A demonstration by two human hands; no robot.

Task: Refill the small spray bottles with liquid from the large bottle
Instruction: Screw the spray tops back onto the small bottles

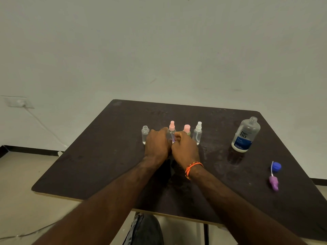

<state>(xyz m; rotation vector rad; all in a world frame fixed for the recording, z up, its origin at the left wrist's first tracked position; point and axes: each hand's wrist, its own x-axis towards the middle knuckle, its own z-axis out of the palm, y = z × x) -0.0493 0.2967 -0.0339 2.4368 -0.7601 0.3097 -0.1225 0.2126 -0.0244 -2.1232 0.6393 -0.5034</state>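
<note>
Four small clear bottles stand in a row at mid-table: an uncapped one (145, 134), one with a pink sprayer (171, 127), one with a pink cap (186, 129) and one with a white sprayer (198, 133). My left hand (155, 144) and my right hand (184, 147) meet in front of the row, fingers curled around the lower body of the pink-sprayer bottle. A purple glint shows between them; the rest of the grip is hidden. The large labelled bottle (246, 135) stands uncapped at the right.
A blue cap (276, 166) and a purple sprayer head (274, 183) with its tube lie near the right edge of the dark table (106, 165). The table's far edge is close to a wall. A knee shows below the near edge.
</note>
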